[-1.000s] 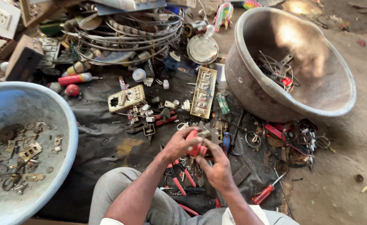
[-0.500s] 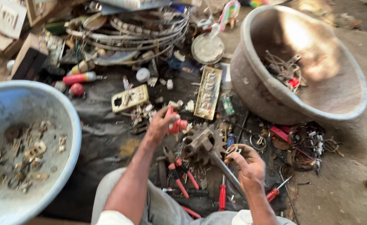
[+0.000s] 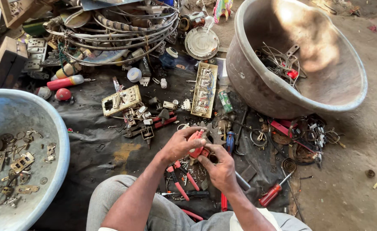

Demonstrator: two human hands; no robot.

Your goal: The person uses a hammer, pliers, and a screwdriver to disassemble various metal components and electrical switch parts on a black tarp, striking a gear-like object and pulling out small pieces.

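Note:
My left hand (image 3: 178,146) and my right hand (image 3: 220,170) meet over a black sheet (image 3: 94,145) just in front of my knees. Between them is a small red part (image 3: 195,144) with a bit of metal on it. The left hand's fingers curl around it from the left, and the right hand's thumb and fingertips pinch its lower right side. Red-handled pliers (image 3: 179,182) lie on the sheet just under my hands. A toothed metal piece (image 3: 216,136) lies right behind the part.
A large grey metal basin (image 3: 248,85) with wires and scrap stands at the right. At the left, a blue basin (image 3: 62,145) holds small metal parts. Switch plates (image 3: 121,100) (image 3: 203,90), a red screwdriver (image 3: 274,194), coiled wire (image 3: 111,38) and loose scrap cover the sheet.
Half a second ago my left hand reached forward with a red piece while my right hand was lower right over the sheet. Both hands are now together again on the red part.

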